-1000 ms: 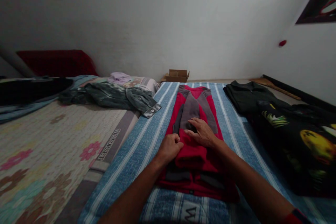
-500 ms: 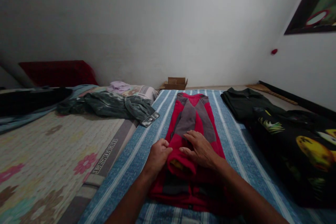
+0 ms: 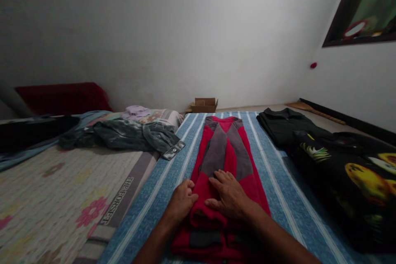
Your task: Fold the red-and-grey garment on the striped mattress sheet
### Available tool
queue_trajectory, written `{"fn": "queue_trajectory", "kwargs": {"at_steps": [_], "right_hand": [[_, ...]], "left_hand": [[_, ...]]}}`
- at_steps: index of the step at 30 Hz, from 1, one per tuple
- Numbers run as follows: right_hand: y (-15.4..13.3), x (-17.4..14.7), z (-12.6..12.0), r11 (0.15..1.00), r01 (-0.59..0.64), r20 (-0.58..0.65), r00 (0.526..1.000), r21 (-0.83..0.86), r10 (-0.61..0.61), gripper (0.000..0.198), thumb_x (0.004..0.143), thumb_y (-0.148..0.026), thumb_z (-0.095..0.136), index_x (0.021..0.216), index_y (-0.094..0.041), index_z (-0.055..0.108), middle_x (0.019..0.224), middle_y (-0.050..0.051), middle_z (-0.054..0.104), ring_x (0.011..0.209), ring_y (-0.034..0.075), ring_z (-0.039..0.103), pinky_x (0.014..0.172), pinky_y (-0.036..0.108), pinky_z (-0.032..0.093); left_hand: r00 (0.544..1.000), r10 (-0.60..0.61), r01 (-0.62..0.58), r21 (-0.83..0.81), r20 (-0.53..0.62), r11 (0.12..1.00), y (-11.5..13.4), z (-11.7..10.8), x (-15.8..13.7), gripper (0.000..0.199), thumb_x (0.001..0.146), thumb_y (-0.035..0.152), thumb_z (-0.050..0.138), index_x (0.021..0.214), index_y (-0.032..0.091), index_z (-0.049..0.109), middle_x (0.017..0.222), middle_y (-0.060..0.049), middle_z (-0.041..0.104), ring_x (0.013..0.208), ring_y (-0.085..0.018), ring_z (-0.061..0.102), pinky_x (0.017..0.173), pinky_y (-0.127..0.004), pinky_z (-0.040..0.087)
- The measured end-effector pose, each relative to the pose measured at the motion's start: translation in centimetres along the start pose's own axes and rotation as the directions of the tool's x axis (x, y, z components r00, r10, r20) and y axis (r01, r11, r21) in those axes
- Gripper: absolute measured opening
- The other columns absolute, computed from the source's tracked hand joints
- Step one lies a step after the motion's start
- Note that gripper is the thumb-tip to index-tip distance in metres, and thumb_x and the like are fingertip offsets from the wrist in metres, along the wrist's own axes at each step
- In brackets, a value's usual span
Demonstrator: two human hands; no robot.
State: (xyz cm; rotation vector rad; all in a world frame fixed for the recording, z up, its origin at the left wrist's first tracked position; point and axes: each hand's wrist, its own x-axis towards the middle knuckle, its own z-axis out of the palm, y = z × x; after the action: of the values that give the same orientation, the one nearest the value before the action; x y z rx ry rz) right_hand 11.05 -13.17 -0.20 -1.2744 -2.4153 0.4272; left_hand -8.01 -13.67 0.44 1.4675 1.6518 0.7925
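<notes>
head view: both hands, the left hand (image 3: 182, 202) curled and the right hand (image 3: 228, 196) flat, press the rolled near end of the red and grey garment (image 3: 227, 161), now rolled further up the blue striped bed cover (image 3: 278, 173).

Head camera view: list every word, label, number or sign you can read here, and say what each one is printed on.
"THE FORSET" – dark letters running along the grey border band of the floral bedsheet.
The framed picture on the right wall: no readable text.
The yellow and green print on the black garment: shapes only, no legible words.
Nothing else carries writing.
</notes>
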Motion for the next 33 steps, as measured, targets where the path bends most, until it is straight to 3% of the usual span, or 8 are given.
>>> {"fn": "queue_trajectory", "kwargs": {"at_steps": [5, 9, 13, 15, 17, 21, 27, 33], "right_hand": [[0.1, -0.1, 1.0, 0.998, -0.052, -0.011, 0.999, 0.043, 0.053, 0.065, 0.081, -0.064, 0.049, 0.129, -0.020, 0.052, 0.137, 0.014, 0.046, 0.130, 0.031, 0.036, 0.108, 0.049, 0.024], [-0.1, -0.3, 1.0, 0.995, -0.059, -0.039, 0.997, 0.080, 0.062, 0.068, 0.080, -0.067, 0.049, 0.128, -0.019, 0.053, 0.139, 0.015, 0.045, 0.131, 0.032, 0.035, 0.109, 0.049, 0.022], [-0.2, -0.2, 1.4, 0.993, -0.075, -0.062, 0.995, 0.093, 0.081, 0.068, 0.079, -0.066, 0.051, 0.129, -0.019, 0.053, 0.139, 0.015, 0.045, 0.131, 0.033, 0.034, 0.110, 0.049, 0.021], [-0.2, -0.1, 1.7, 0.992, -0.081, -0.064, 0.994, 0.095, 0.087, 0.070, 0.080, -0.065, 0.051, 0.133, -0.020, 0.049, 0.139, 0.015, 0.044, 0.132, 0.033, 0.033, 0.110, 0.049, 0.020], [-0.2, 0.0, 1.9, 0.993, -0.073, -0.063, 0.995, 0.097, 0.079, 0.075, 0.079, -0.062, 0.054, 0.140, -0.021, 0.040, 0.142, 0.014, 0.040, 0.133, 0.032, 0.031, 0.110, 0.050, 0.019], [0.0, 0.0, 2.2, 0.993, -0.032, -0.071, 0.997, 0.113, 0.040, 0.079, 0.079, -0.064, 0.053, 0.144, -0.026, 0.030, 0.148, 0.011, 0.033, 0.134, 0.031, 0.029, 0.111, 0.050, 0.017], [0.6, -0.2, 2.9, 0.992, -0.049, -0.038, 0.998, 0.120, 0.054, 0.084, 0.078, -0.072, 0.047, 0.143, -0.021, 0.035, 0.148, 0.015, 0.032, 0.137, 0.032, 0.024, 0.113, 0.051, 0.014], [0.8, -0.7, 3.9, 0.993, -0.006, -0.047, 0.999, 0.117, 0.011, 0.075, 0.078, -0.067, 0.051, 0.138, -0.024, 0.042, 0.146, 0.015, 0.035, 0.136, 0.033, 0.026, 0.111, 0.053, 0.017]], "left_hand": [[0.997, 0.026, -0.032, 0.084, 0.070, 0.996, 0.3, -0.7, 0.4, 0.018, 0.063, 0.017, 0.048, 0.080, 0.020, 0.045, 0.051, 0.010, 0.035, 0.046, -0.011, 0.038, 0.048, -0.022, 0.027], [0.988, 0.074, -0.112, 0.293, 0.138, 0.949, 0.7, -1.9, 0.5, 0.015, 0.058, 0.012, 0.051, 0.068, 0.021, 0.044, 0.056, 0.008, 0.044, 0.054, -0.012, 0.045, 0.054, -0.023, 0.032], [0.985, 0.165, -0.163, 0.535, 0.044, 0.829, 2.7, -2.0, 1.2, 0.004, 0.069, 0.021, 0.054, 0.071, 0.021, 0.051, 0.067, 0.001, 0.057, 0.067, -0.019, 0.055, 0.065, -0.029, 0.039], [0.960, 0.276, -0.252, 0.594, 0.051, 0.764, 4.9, -0.8, 2.4, 0.010, 0.077, 0.025, 0.050, 0.081, 0.020, 0.057, 0.084, -0.005, 0.063, 0.085, -0.023, 0.060, 0.079, -0.032, 0.042], [0.919, 0.355, -0.381, 0.615, 0.170, 0.691, 7.3, 1.5, 4.4, 0.023, 0.082, 0.022, 0.046, 0.099, 0.017, 0.059, 0.108, -0.012, 0.063, 0.107, -0.025, 0.056, 0.094, -0.035, 0.038], [0.912, 0.346, -0.396, 0.691, 0.221, 0.604, 10.0, 7.1, 10.4, 0.046, 0.089, 0.024, 0.039, 0.129, 0.005, 0.047, 0.145, -0.022, 0.034, 0.136, -0.032, 0.028, 0.108, -0.045, 0.025], [0.938, 0.292, -0.328, 0.749, 0.186, 0.576, 6.7, 10.4, 17.2, 0.067, 0.091, 0.052, 0.034, 0.144, 0.011, 0.029, 0.152, -0.018, 0.019, 0.141, -0.031, 0.014, 0.110, -0.053, 0.013], [0.917, 0.373, -0.344, 0.747, 0.139, 0.569, 4.4, 10.3, 17.7, 0.068, 0.089, 0.061, 0.032, 0.144, 0.021, 0.030, 0.153, -0.014, 0.020, 0.141, -0.030, 0.010, 0.111, -0.051, 0.012]]}}
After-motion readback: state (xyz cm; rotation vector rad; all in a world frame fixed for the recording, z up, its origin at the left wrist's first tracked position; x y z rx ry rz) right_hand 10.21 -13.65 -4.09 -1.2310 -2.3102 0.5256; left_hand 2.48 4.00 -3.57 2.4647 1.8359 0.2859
